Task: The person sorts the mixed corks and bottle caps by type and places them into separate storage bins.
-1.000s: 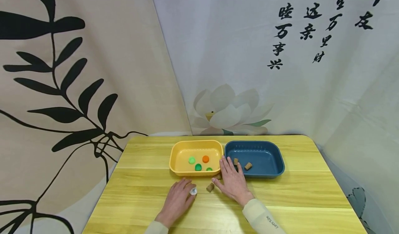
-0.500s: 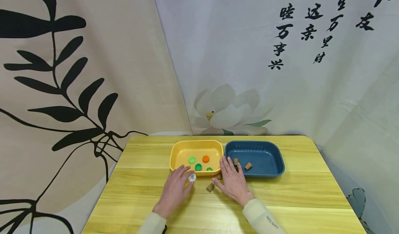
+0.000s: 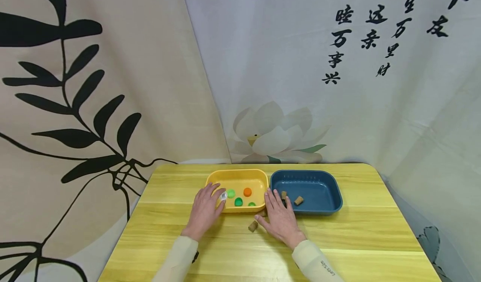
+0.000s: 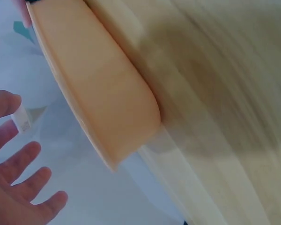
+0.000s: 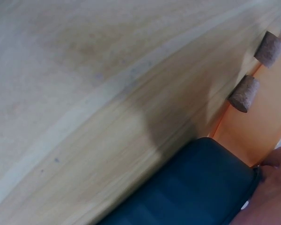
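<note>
My left hand [image 3: 203, 212] pinches a white bottle cap [image 3: 223, 196] between thumb and index finger, over the near-left side of the yellow tray [image 3: 229, 177]. In the left wrist view the white cap [image 4: 21, 118] shows edge-on, with the other fingers spread loosely. Inside the yellow tray lie an orange cap [image 3: 247, 192] and several green ones, such as a dark green cap [image 3: 238, 201]. My right hand [image 3: 280, 220] rests with straight fingers at the near corners where the yellow tray and the blue tray [image 3: 321, 192] meet, holding nothing.
Corks lie in the blue tray, one cork [image 3: 298, 200] near its middle. On the wooden table [image 3: 360, 240], another cork [image 3: 253, 226] lies left of my right thumb, and a further cork [image 5: 243, 93] sits against the yellow tray's front. A printed cloth [image 3: 150, 64] hangs behind.
My left hand has lifted the white cap from in front of the yellow tray and carried it forward and left, over the tray's near-left side. The right hand has stayed put.
</note>
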Available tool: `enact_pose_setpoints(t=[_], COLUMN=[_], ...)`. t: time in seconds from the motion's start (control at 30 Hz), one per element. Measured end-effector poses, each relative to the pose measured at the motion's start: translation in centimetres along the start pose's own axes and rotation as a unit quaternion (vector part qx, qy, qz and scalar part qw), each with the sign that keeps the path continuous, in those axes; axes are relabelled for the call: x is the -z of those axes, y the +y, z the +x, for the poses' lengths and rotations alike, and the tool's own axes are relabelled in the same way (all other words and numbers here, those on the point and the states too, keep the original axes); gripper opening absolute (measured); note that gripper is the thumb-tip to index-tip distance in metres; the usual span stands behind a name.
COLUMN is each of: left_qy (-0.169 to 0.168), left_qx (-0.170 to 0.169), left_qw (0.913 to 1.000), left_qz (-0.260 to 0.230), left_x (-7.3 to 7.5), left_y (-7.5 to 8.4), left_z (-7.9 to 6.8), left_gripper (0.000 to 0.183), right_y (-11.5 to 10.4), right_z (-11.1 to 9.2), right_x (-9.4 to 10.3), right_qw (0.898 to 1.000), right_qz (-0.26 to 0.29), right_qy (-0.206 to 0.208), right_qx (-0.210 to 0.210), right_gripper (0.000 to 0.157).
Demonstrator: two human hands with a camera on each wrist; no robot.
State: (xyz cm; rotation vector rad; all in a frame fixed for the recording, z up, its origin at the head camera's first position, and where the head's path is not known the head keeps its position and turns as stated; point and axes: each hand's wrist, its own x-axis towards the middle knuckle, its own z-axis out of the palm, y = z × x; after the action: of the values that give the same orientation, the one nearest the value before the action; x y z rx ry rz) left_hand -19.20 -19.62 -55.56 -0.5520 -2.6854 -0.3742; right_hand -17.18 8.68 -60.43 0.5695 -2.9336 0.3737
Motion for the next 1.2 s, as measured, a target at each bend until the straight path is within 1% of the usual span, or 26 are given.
enact_pose_setpoints(t=[0.17,0.3,0.47,0.57,0.73,0.93,1.03,1.2], left_qy=[-0.011,-0.017,-0.043,-0.057,-0.085,-0.115,-0.124,-0.130], left_qx=[0.009,0.017,0.035,0.041,0.055,0.079,0.085,0.092], left_qw=[0.9998,0.9996,0.9984,0.9974,0.9945,0.9900,0.9884,0.9869], left_qz=[0.011,0.014,0.010,0.016,0.027,0.023,0.023,0.023], left_x=[-0.2,-0.7,-1.5,-2.0,-2.4,-2.6,-2.8,-3.4], left_y=[-1.0,-1.7,-2.4,-2.8,-3.1,-3.1,-3.2,-3.4], left_z=[0.9,1.4,1.9,2.1,2.7,3.2,3.3,3.3], left_gripper=[0.037,0.036,0.034,0.033,0.033,0.032,0.031,0.030], right_y=[0.0,0.0,0.1,0.1,0.1,0.1,0.0,0.0], right_z=[0.0,0.0,0.0,0.0,0.0,0.0,-0.1,0.0], right_x=[0.0,-0.1,-0.2,-0.2,-0.2,-0.2,-0.1,-0.1], right_qw=[1.000,1.000,1.000,1.000,1.000,1.000,1.000,1.000], right_qz=[-0.004,-0.003,-0.002,-0.002,-0.002,0.002,0.002,0.003], right_qy=[0.000,0.004,0.007,0.005,0.003,0.000,-0.004,-0.003], right_qx=[0.000,0.002,0.002,0.001,-0.001,-0.002,-0.002,-0.003], right_gripper=[0.087,0.087,0.087,0.087,0.087,0.088,0.088,0.088])
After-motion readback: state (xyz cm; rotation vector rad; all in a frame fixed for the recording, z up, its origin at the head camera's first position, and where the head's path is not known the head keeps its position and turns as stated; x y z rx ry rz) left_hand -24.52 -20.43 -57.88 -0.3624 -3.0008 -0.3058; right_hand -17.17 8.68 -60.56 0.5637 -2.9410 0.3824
